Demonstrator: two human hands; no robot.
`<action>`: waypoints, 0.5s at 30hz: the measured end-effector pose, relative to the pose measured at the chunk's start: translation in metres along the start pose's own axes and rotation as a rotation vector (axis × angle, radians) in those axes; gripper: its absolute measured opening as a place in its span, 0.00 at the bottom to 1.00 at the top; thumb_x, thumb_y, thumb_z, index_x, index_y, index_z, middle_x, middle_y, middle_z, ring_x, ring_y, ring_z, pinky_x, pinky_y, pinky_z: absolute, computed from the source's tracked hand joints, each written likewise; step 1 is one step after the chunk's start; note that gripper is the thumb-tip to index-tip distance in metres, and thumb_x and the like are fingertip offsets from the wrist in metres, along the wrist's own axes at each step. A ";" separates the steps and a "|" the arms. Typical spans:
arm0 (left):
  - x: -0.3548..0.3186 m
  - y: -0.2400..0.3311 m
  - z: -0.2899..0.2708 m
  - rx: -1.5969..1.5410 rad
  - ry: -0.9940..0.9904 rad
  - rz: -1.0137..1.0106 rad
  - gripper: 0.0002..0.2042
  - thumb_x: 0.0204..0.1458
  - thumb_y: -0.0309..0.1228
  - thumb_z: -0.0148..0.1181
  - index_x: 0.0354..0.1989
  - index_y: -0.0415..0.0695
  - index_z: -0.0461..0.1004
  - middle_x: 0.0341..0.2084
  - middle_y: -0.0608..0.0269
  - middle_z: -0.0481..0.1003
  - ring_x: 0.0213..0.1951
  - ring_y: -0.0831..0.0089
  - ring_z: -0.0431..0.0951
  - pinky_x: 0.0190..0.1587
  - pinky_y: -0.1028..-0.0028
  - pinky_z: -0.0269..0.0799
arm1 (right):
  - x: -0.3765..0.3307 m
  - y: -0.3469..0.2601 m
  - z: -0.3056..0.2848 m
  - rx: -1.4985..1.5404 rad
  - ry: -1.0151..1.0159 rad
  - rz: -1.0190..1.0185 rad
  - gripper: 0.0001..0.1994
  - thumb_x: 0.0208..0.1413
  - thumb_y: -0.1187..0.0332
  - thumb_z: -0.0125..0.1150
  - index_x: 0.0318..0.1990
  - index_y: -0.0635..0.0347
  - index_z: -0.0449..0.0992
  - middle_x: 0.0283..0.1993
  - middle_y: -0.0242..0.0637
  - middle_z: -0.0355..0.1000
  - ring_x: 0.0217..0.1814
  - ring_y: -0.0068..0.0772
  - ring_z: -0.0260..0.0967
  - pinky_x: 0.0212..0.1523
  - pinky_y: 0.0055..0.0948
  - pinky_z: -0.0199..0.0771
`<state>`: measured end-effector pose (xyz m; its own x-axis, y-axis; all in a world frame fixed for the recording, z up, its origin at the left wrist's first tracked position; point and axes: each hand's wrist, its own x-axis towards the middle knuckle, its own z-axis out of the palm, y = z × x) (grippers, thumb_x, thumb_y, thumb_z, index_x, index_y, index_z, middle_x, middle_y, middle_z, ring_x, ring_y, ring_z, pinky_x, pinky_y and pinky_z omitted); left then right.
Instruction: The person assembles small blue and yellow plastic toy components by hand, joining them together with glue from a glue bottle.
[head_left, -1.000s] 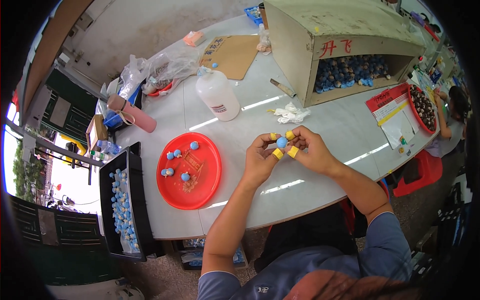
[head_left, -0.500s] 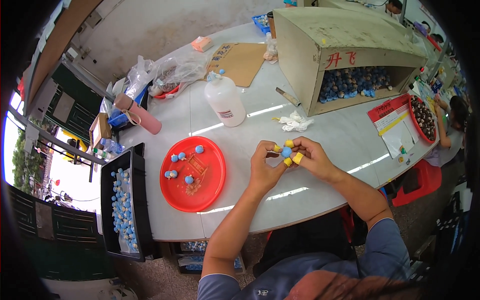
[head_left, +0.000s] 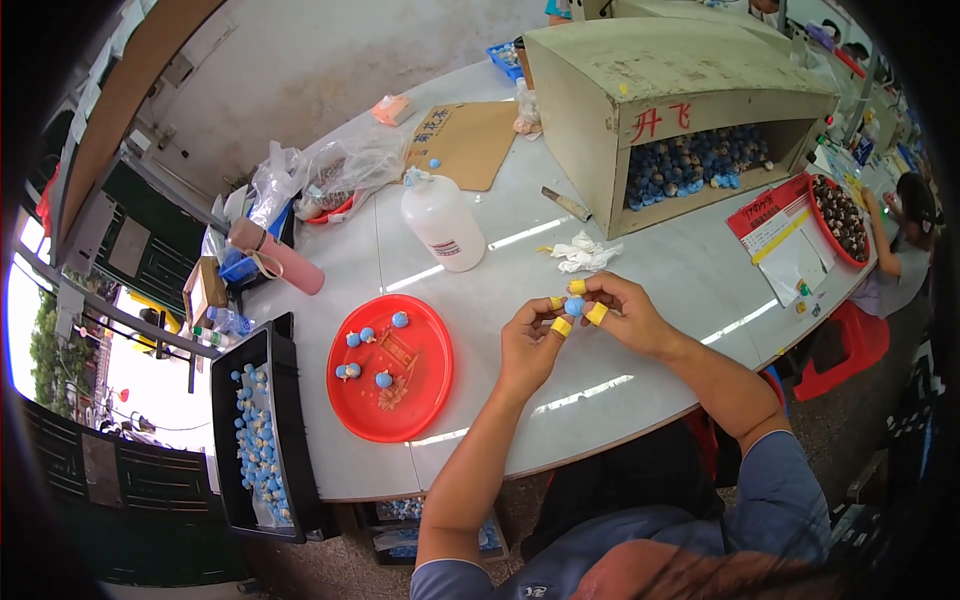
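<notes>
fingertips in tight! your left hand point(head_left: 529, 345) and right hand point(head_left: 640, 320) met over the grey table point(head_left: 700, 290), thumbs and forefingers drawn narrow, and between them you had the small blue ball point(head_left: 573, 307) pinched from both sides! yellow wraps point(head_left: 597, 315) covered those working tips. off to your left sat the round red tray point(head_left: 415, 410), several blue-and-cream pieces point(head_left: 384, 380) scattered across it, and beyond its far rim the white bottle point(head_left: 443, 222) stood upright. just past your hands lay a crumpled white cloth point(head_left: 583, 253), and to its far side a blade point(head_left: 567, 203), near the open-fronted box point(head_left: 580, 120) with its blue heap!
</notes>
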<state>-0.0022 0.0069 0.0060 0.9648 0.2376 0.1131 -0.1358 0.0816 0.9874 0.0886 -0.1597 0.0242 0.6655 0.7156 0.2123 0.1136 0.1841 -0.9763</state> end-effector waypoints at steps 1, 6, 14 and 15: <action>0.000 0.000 0.000 0.001 -0.001 0.000 0.13 0.56 0.23 0.61 0.48 0.34 0.69 0.43 0.58 0.74 0.46 0.73 0.75 0.49 0.73 0.73 | 0.000 0.000 0.000 0.000 0.000 -0.001 0.16 0.58 0.79 0.53 0.54 0.66 0.70 0.48 0.33 0.70 0.45 0.22 0.70 0.48 0.25 0.74; 0.000 0.000 0.000 -0.046 0.006 0.071 0.12 0.55 0.21 0.61 0.47 0.34 0.69 0.43 0.56 0.75 0.45 0.72 0.76 0.48 0.72 0.74 | 0.000 -0.006 0.002 0.025 -0.010 0.053 0.14 0.60 0.79 0.51 0.54 0.67 0.70 0.48 0.34 0.69 0.44 0.22 0.69 0.47 0.25 0.73; -0.001 0.002 0.001 -0.050 0.019 0.032 0.13 0.54 0.20 0.61 0.47 0.33 0.69 0.44 0.55 0.75 0.46 0.71 0.76 0.49 0.72 0.74 | 0.001 0.000 0.002 0.006 -0.014 0.009 0.14 0.60 0.79 0.49 0.53 0.65 0.70 0.48 0.35 0.69 0.44 0.24 0.70 0.47 0.26 0.74; -0.001 0.003 0.002 -0.056 0.022 0.022 0.13 0.53 0.19 0.61 0.47 0.33 0.69 0.44 0.54 0.75 0.45 0.71 0.76 0.49 0.72 0.74 | 0.001 0.001 0.001 0.003 -0.008 -0.002 0.14 0.60 0.80 0.49 0.53 0.65 0.70 0.48 0.35 0.69 0.44 0.24 0.71 0.48 0.26 0.74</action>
<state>-0.0033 0.0054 0.0087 0.9565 0.2606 0.1313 -0.1696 0.1303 0.9769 0.0881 -0.1581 0.0234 0.6592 0.7208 0.2144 0.1124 0.1874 -0.9758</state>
